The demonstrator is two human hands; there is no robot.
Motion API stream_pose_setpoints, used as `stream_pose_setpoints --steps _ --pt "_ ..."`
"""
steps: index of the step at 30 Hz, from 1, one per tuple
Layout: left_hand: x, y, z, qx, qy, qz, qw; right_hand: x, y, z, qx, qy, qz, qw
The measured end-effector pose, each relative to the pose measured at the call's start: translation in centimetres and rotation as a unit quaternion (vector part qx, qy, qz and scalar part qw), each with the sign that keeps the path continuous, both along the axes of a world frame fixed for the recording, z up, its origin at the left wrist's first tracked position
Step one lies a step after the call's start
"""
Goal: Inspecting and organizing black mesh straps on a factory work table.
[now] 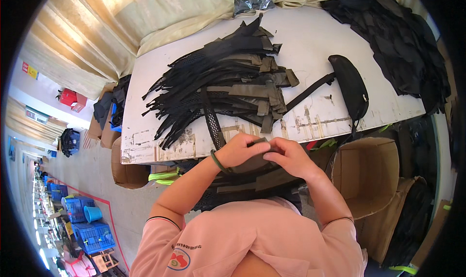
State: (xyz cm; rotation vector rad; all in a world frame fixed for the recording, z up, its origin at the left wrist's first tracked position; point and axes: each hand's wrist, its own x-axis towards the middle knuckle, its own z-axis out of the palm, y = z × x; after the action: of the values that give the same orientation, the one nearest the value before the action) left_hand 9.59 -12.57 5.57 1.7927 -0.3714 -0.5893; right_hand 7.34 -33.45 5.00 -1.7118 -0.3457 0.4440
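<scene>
My left hand (240,151) and my right hand (291,156) meet just off the near edge of the white table (303,27). Thumbs and fingers of both pinch the edge of a dark olive-brown fabric piece (253,166), which hangs down towards my lap. A black mesh strip (212,124) runs from beside my left hand up onto the table; whether it joins the held fabric I cannot tell. Beyond my hands lies a heap of black mesh strips with olive-brown ends (228,83). My fingers hide part of the held edge.
At the right of the table rests a black zip pouch (350,87) with a strap. Dark fabric pieces (393,39) are heaped at the far right. An open cardboard box (366,172) stands below at my right, another box (128,167) at left. Blue crates (94,235) line the floor farther left.
</scene>
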Motion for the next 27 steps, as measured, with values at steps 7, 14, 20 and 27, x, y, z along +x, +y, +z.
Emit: stream_pose_setpoints --steps 7,14,20,27 --pt "-1.6 7.8 1.2 0.261 -0.183 -0.243 0.916 -0.1 -7.6 1.0 0.007 0.064 -0.051 0.997" --pt "-8.0 12.6 -2.6 0.387 0.019 -0.315 0.866 -0.4 -10.9 -1.2 -0.366 0.187 0.188 0.892" --pt "-7.4 11.8 -3.6 0.434 -0.051 -0.337 0.834 9.2 -5.1 -2.5 -0.295 -0.14 -0.108 0.939" --pt "-3.2 8.8 -1.0 0.352 -0.155 -0.191 0.903 17.2 1.8 -7.5 -0.467 -0.201 -0.178 0.843"
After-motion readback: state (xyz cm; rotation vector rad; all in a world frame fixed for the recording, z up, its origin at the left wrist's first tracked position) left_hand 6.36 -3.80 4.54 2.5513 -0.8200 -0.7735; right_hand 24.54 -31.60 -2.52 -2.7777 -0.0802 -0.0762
